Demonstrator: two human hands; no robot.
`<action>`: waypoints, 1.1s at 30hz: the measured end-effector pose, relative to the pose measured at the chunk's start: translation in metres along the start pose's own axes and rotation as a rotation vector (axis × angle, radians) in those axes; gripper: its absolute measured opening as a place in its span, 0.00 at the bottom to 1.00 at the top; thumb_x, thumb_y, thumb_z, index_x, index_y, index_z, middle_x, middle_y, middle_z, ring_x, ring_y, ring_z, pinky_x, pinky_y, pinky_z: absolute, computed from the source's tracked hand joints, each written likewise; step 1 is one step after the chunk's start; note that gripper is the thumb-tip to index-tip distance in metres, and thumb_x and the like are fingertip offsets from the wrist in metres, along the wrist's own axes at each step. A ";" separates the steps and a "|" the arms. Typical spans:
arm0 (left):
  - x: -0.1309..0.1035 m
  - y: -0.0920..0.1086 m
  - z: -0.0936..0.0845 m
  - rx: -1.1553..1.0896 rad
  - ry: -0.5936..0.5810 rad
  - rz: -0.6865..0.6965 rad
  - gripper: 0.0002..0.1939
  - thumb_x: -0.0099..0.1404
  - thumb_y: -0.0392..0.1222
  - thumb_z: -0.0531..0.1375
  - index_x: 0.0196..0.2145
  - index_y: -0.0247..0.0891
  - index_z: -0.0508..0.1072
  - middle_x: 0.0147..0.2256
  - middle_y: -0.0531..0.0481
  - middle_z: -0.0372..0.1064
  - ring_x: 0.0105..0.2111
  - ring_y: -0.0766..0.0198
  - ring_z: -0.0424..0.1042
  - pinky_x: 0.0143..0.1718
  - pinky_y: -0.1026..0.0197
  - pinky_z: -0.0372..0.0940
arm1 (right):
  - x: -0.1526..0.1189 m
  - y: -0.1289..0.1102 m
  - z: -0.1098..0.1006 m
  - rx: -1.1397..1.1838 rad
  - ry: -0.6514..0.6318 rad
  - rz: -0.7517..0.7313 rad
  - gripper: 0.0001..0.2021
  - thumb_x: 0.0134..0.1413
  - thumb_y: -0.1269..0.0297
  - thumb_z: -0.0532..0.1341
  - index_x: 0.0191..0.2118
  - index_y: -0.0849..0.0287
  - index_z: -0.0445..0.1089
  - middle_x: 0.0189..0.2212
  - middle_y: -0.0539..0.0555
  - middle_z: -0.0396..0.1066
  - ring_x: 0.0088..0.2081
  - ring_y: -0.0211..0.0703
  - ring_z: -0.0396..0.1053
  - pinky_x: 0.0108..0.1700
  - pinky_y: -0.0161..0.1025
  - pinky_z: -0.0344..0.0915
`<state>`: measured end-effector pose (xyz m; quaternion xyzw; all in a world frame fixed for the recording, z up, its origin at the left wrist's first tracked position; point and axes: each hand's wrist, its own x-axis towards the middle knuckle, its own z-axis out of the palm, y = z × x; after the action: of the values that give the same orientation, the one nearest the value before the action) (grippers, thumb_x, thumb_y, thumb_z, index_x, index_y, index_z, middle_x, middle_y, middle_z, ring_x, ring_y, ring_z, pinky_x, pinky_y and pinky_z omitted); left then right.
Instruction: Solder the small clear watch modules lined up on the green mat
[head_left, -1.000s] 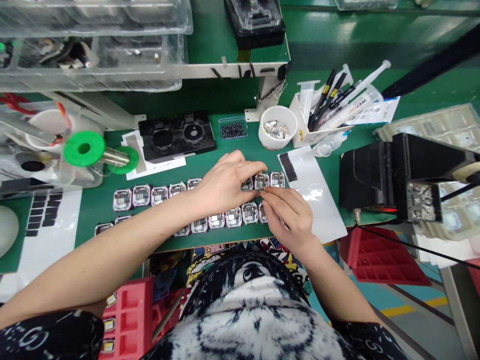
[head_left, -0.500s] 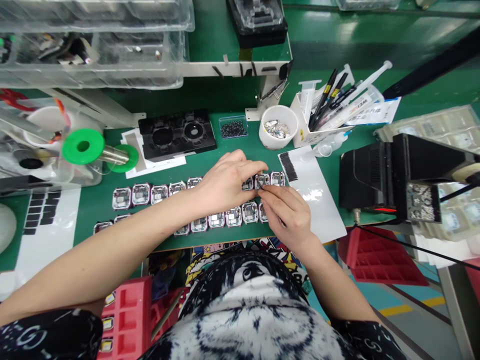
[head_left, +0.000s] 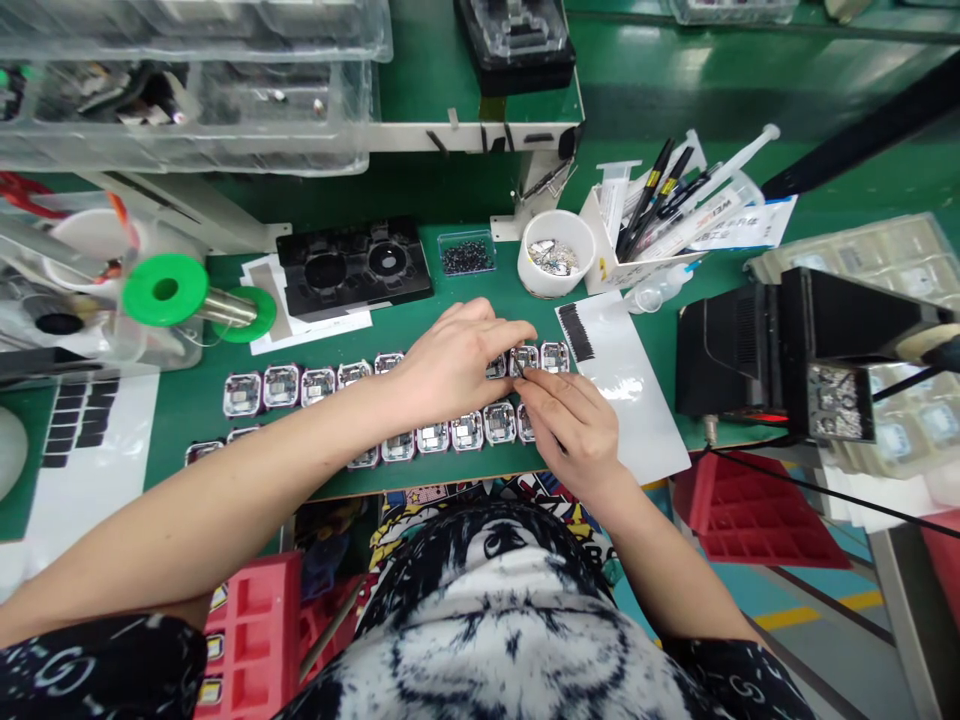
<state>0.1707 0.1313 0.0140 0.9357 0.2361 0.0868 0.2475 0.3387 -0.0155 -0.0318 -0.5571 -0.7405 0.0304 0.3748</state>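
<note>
Two rows of small square watch cases with bare circuit boards inside lie on the green bench. My left hand (head_left: 461, 360) reaches across the upper row, its index finger and thumb bracketing one watch case (head_left: 525, 357) near the right end. My right hand (head_left: 571, 425) is closed in a pinch around a thin dark tool that looks like tweezers (head_left: 519, 368), mostly hidden by the fingers. The tool's tip is at that same case. Another watch case (head_left: 555, 357) sits just to its right, and one in the lower row (head_left: 499, 423) lies below my left hand.
Right of my hands lies a white sheet (head_left: 637, 400) with black strips (head_left: 576, 332). Behind are a clear box of tiny black parts (head_left: 466, 256), a white cup (head_left: 556, 280) and a pen holder (head_left: 637, 272). A black device (head_left: 727, 350) stands right, a green spool (head_left: 165, 290) left.
Both hands stay at the same watch case with almost no movement. The whole view shifts very slightly.
</note>
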 end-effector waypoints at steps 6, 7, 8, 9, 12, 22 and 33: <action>0.001 0.000 0.000 0.000 0.008 0.009 0.22 0.66 0.42 0.66 0.57 0.43 0.71 0.42 0.51 0.76 0.46 0.55 0.66 0.49 0.54 0.62 | 0.003 -0.001 0.000 -0.006 0.113 0.024 0.22 0.60 0.80 0.63 0.59 0.56 0.71 0.53 0.58 0.78 0.53 0.48 0.77 0.53 0.50 0.77; 0.001 0.000 0.000 -0.003 0.009 0.009 0.22 0.66 0.41 0.66 0.57 0.43 0.71 0.42 0.51 0.76 0.46 0.55 0.66 0.49 0.54 0.62 | 0.003 -0.002 0.000 0.000 0.123 0.040 0.22 0.60 0.79 0.63 0.58 0.56 0.72 0.52 0.58 0.78 0.52 0.47 0.77 0.53 0.50 0.77; 0.001 0.000 0.000 -0.007 0.010 0.010 0.22 0.66 0.41 0.65 0.57 0.43 0.71 0.42 0.51 0.76 0.45 0.55 0.66 0.49 0.54 0.62 | 0.004 -0.002 0.000 0.006 0.136 0.060 0.21 0.60 0.79 0.63 0.57 0.56 0.73 0.51 0.57 0.79 0.51 0.47 0.77 0.52 0.49 0.78; 0.001 0.000 0.000 -0.010 0.011 0.012 0.22 0.66 0.40 0.65 0.57 0.42 0.71 0.42 0.51 0.76 0.45 0.55 0.66 0.49 0.54 0.62 | 0.004 -0.003 0.000 0.014 0.151 0.082 0.20 0.60 0.78 0.63 0.56 0.55 0.73 0.50 0.56 0.79 0.51 0.46 0.78 0.52 0.49 0.78; 0.000 -0.001 0.000 -0.013 0.016 0.018 0.23 0.65 0.39 0.65 0.57 0.42 0.71 0.42 0.51 0.76 0.45 0.55 0.67 0.49 0.54 0.63 | 0.006 -0.004 0.001 0.032 0.194 0.138 0.18 0.60 0.78 0.63 0.53 0.54 0.74 0.47 0.54 0.80 0.48 0.44 0.78 0.50 0.47 0.78; 0.000 -0.001 0.001 -0.013 0.019 0.019 0.21 0.66 0.40 0.65 0.56 0.43 0.72 0.41 0.51 0.76 0.45 0.54 0.67 0.48 0.54 0.62 | 0.005 -0.005 -0.003 0.078 0.170 0.121 0.18 0.58 0.77 0.65 0.53 0.55 0.75 0.49 0.56 0.79 0.48 0.46 0.77 0.49 0.48 0.77; 0.000 -0.001 0.001 -0.003 0.009 0.017 0.19 0.67 0.42 0.64 0.55 0.43 0.71 0.40 0.50 0.75 0.45 0.54 0.66 0.48 0.54 0.62 | 0.007 -0.002 0.000 -0.001 0.092 0.076 0.17 0.61 0.78 0.64 0.54 0.57 0.74 0.50 0.58 0.78 0.49 0.47 0.76 0.52 0.49 0.76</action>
<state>0.1707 0.1322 0.0127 0.9369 0.2293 0.0934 0.2470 0.3363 -0.0104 -0.0277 -0.5857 -0.7009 0.0188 0.4066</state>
